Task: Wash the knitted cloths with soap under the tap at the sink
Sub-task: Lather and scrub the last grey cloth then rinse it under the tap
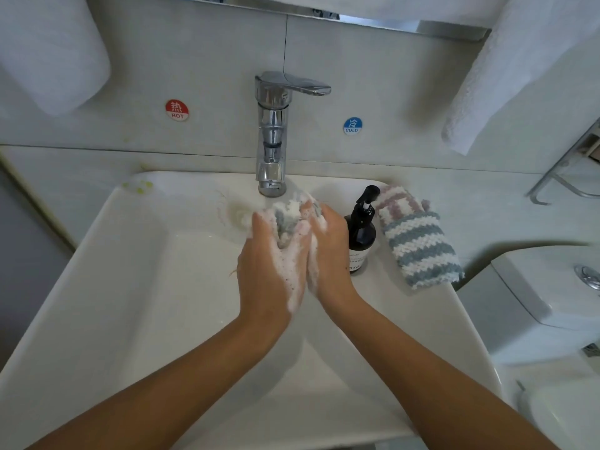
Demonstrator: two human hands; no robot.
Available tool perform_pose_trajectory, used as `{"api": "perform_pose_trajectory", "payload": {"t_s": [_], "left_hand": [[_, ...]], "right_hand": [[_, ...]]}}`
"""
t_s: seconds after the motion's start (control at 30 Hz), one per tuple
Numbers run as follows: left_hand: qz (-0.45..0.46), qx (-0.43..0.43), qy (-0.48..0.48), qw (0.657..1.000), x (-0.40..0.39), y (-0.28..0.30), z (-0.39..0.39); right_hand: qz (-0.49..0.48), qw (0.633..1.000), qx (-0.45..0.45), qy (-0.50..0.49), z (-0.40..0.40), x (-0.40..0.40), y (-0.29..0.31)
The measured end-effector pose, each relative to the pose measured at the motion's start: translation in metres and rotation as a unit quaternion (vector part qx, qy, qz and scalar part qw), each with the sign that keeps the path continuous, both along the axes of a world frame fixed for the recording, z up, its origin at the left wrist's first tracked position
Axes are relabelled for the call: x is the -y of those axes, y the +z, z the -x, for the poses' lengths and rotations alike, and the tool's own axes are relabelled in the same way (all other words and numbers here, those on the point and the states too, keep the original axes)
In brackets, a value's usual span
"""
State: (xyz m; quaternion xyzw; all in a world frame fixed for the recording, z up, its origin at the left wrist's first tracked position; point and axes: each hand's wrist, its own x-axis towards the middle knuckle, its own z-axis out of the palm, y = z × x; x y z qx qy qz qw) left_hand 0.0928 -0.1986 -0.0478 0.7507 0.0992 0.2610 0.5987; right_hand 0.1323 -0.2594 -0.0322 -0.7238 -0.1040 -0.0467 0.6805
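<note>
Over the white sink [136, 280], just below the chrome tap [272, 134], both my hands grip one bunched knitted cloth [287, 216], grey-blue and white and thick with foam. My left hand [272, 264] holds it from the left, my right hand [328, 251] from the right, and lather covers the inner sides of both. No running water is visible. A black pump soap bottle [362, 235] stands on the rim right of my hands. Past it, two more knitted cloths lie on the rim: a blue-and-white striped cloth [418, 248] and behind it a pink-and-white cloth [397, 199].
White towels hang at the upper left [48, 50] and upper right [519, 66]. A red HOT sticker [177, 109] and a blue COLD sticker [353, 125] flank the tap on the wall. A toilet cistern [552, 287] stands right of the sink, under a metal rack [571, 167].
</note>
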Motion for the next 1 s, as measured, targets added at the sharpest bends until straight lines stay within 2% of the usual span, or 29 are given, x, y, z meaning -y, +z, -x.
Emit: {"api": "perform_pose_trajectory", "payload": {"t_s": [0.1, 0.23, 0.3, 0.4, 0.5, 0.63, 0.8, 0.93, 1.0], "left_hand": [[0.043, 0.006, -0.007, 0.999, -0.004, -0.003, -0.003], [-0.025, -0.008, 0.002, 1.000, -0.008, 0.004, -0.004], [-0.067, -0.014, 0.005, 0.998, -0.010, 0.002, -0.004], [-0.137, -0.007, -0.002, 0.991, -0.010, 0.003, -0.001], [-0.155, -0.001, -0.023, 0.988, -0.010, 0.003, 0.002], [-0.129, -0.005, -0.034, 0.991, -0.012, 0.000, 0.000], [-0.061, 0.003, 0.029, 0.998, -0.022, 0.004, -0.008], [-0.022, -0.016, 0.065, 0.998, -0.031, 0.004, -0.014], [0.004, -0.040, 0.087, 0.995, -0.037, 0.006, -0.019]], "right_hand": [[0.012, 1.000, -0.002, 0.019, -0.001, -0.001, 0.001], [0.023, 0.999, -0.028, 0.010, -0.003, 0.003, 0.002], [0.025, 1.000, -0.014, -0.007, -0.005, 0.006, 0.003], [-0.025, 0.999, -0.018, -0.043, -0.010, 0.010, 0.006], [-0.028, 0.998, -0.014, -0.054, -0.013, 0.015, 0.006], [-0.015, 0.998, -0.032, -0.043, -0.011, 0.013, 0.005], [0.013, 1.000, -0.014, 0.000, -0.008, 0.014, 0.010], [0.019, 0.997, -0.037, 0.057, -0.005, 0.014, 0.007], [0.074, 0.995, -0.013, 0.061, -0.003, 0.014, 0.003]]}}
